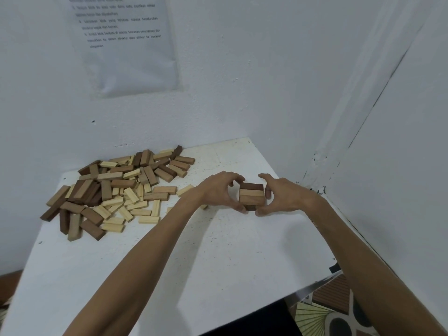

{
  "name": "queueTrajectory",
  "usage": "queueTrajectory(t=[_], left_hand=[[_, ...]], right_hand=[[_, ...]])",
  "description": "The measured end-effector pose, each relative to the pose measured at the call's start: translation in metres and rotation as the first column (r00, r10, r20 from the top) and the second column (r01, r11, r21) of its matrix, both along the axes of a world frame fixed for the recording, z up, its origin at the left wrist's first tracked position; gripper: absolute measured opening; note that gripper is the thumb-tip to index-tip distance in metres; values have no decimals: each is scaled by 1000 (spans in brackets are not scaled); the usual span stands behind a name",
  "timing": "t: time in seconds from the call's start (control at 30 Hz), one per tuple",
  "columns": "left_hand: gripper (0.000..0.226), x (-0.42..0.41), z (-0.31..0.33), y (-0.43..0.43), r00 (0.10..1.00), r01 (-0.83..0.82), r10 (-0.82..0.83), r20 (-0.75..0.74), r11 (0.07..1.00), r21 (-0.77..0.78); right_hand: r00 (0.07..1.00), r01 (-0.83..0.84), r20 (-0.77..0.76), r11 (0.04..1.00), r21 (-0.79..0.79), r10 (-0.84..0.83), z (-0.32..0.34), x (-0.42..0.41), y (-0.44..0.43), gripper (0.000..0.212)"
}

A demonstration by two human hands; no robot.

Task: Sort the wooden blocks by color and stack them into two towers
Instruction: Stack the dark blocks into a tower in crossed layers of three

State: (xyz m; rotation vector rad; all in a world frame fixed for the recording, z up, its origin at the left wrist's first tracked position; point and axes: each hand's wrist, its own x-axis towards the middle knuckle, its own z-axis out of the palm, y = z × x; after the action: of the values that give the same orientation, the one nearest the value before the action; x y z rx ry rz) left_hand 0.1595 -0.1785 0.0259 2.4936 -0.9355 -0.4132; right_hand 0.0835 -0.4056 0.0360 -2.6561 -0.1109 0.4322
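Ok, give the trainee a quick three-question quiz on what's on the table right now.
1. True or false: the left hand and right hand both grip the brown block stack.
2. Where does the loose block pile lie? A) left of the stack B) right of it C) on top of it
3. Fill in: the printed sheet hangs on the ___.
Key: 1 true; 2 A; 3 wall.

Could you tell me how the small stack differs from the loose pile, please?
The small stack is squared in layers, held between the left hand and right hand; the loose pile lies scattered, untouched. The stack shows only brown blocks; the pile mixes brown and pale. Both rest on the white table.
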Motion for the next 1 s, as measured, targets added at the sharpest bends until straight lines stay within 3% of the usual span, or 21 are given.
queueTrajectory(t=[0.17, 0.33, 0.67, 1.0], left_hand=[[95, 2, 0, 14, 1000, -18, 18, 0, 1000, -7], [85, 2, 2, 15, 999, -34, 34, 22, 999, -7], [70, 1, 0, 1, 996, -7, 9, 83, 1000, -23], [75, 1, -1, 7, 999, -6, 10, 36, 995, -104]], right_hand=[[1000, -2, 15, 1000, -23, 2, 1, 5, -4, 112], [999, -7, 41, 999, -38, 9, 4, 7, -4, 90], [997, -30, 63, 997, -64, 34, 4, 7, -4, 70], [998, 3, 65, 995, -102, 4, 12, 4, 1, 92]])
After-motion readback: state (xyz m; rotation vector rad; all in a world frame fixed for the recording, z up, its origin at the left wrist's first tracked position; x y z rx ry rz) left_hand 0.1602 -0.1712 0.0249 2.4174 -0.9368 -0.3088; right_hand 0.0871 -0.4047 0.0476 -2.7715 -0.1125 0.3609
